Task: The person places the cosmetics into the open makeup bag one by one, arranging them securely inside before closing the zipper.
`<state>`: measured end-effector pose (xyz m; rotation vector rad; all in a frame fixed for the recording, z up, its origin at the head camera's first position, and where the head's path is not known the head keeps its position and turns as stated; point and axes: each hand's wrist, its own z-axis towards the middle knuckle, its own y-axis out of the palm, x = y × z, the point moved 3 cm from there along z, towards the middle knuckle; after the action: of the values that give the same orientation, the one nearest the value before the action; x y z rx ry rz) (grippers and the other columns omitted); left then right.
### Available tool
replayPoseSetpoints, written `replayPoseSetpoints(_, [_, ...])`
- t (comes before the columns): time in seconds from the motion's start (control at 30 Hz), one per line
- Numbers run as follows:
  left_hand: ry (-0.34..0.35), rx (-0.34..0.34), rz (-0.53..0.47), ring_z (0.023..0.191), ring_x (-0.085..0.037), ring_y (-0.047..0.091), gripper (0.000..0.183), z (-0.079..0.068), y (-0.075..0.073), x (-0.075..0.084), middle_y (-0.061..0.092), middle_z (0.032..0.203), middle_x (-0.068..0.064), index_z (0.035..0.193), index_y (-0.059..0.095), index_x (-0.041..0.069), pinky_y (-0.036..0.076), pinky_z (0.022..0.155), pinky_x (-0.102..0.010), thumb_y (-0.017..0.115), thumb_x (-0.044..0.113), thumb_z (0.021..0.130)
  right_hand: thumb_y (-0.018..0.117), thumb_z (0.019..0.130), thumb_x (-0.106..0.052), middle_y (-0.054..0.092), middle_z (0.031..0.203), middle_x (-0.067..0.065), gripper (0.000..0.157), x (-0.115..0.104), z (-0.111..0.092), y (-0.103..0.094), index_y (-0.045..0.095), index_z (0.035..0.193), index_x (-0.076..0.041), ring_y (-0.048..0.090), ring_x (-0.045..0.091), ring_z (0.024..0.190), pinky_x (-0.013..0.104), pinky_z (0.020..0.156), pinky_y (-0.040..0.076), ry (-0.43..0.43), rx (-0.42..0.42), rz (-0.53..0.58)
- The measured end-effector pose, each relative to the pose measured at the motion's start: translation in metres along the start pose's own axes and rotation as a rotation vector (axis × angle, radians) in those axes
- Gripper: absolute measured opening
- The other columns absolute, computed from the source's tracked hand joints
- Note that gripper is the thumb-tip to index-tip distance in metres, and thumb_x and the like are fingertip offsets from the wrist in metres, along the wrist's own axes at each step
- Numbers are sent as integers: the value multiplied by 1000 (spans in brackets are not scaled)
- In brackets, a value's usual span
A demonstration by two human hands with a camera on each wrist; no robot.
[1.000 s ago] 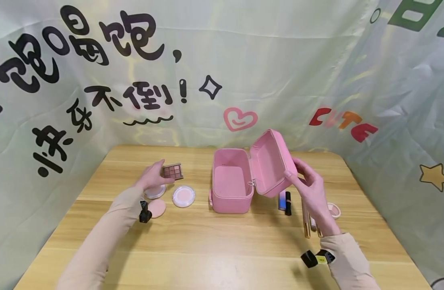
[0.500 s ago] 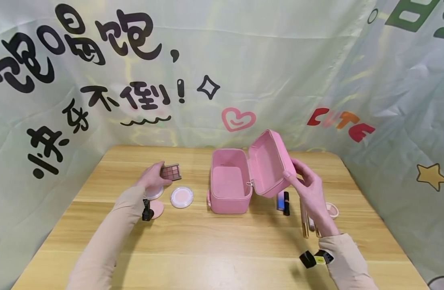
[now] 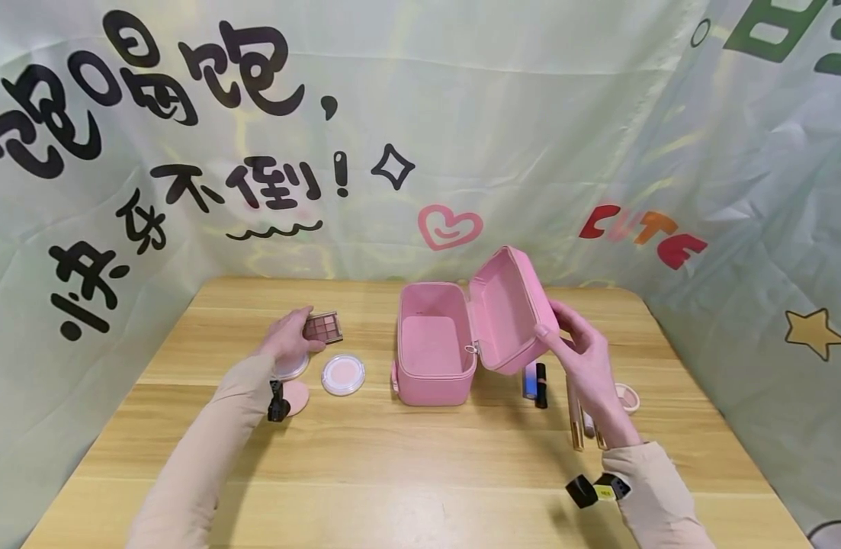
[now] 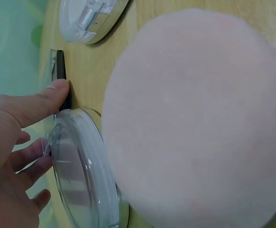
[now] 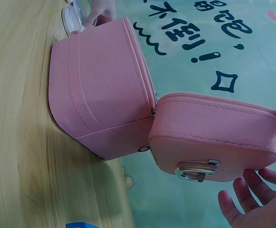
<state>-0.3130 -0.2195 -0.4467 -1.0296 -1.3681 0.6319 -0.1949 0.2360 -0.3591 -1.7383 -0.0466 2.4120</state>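
Note:
An eyeshadow palette [image 3: 324, 328] lies at the back left of the table. My left hand [image 3: 284, 339] grips its left end between thumb and fingers; in the left wrist view the thumb [image 4: 52, 97] meets its dark edge. Just under that hand is a round clear-lidded compact [image 4: 81, 166]. A pink cosmetic case [image 3: 435, 381] stands at the centre with nothing inside. Its lid [image 3: 512, 313] is swung out to the right, and my right hand [image 3: 588, 354] holds the lid's outer end. The right wrist view shows the lid's metal handle [image 5: 197, 170].
A second round compact [image 3: 343, 374] and a pink powder puff [image 3: 296, 398] lie left of the case. To the right are a blue item [image 3: 530, 380], a black tube [image 3: 541, 386], gold-ended tubes [image 3: 576, 435] and a round pink item [image 3: 627, 397]. Printed cloth [image 3: 530, 114] hangs behind.
The head view has shifted slightly. Both hands keep their places on the palette and the lid, and the objects on the table have not visibly moved.

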Motion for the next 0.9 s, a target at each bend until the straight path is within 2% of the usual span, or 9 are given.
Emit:
replayPoseSetpoints(0.13, [12, 30, 3, 140, -53, 37, 88, 0, -1, 0, 40, 151, -35, 154, 24, -10, 26, 118, -63, 73, 29, 92, 64, 97, -7, 63, 119, -14, 50, 0, 0, 0, 48, 143, 9, 59, 0, 109, 11, 86, 52, 5, 4, -3])
replayPoseSetpoints(0.3, [37, 87, -25, 136, -51, 43, 95, 0, -3, 1, 48, 144, -34, 154, 24, -10, 28, 116, -65, 77, 33, 88, 64, 97, -7, 63, 120, -15, 50, 0, 0, 0, 49, 142, 8, 59, 0, 109, 10, 86, 51, 6, 3, -11])
replayPoseSetpoints(0.47, [70, 142, -87, 129, -45, 52, 105, -4, -6, 8, 56, 138, -28, 154, 27, -7, 37, 110, -63, 84, 39, 79, 64, 97, -8, 63, 119, -14, 51, 0, 0, 0, 49, 143, 8, 58, 0, 109, 10, 87, 51, 4, 2, -13])
replayPoseSetpoints(0.57, [97, 179, -111, 125, -41, 55, 105, -6, -10, 16, 60, 135, -23, 154, 31, -4, 42, 105, -60, 85, 43, 76, 64, 97, -7, 63, 119, -15, 51, 0, 0, 0, 49, 143, 8, 58, 0, 109, 10, 86, 51, 2, 3, -13])
replayPoseSetpoints(0.67, [121, 200, -123, 125, -39, 55, 101, -10, -13, 24, 59, 136, -22, 152, 38, -1, 42, 104, -58, 85, 45, 75, 64, 97, -7, 63, 119, -15, 51, -1, 0, 1, 48, 143, 8, 58, 0, 110, 10, 87, 51, 0, 2, -11])
replayPoseSetpoints(0.9, [166, 245, -182, 117, -35, 56, 80, -14, -17, 43, 59, 131, -17, 136, 59, 4, 45, 100, -53, 88, 43, 73, 64, 97, -9, 63, 120, -15, 51, -1, 0, 0, 48, 143, 7, 58, 0, 111, 10, 87, 50, 7, 0, -15])
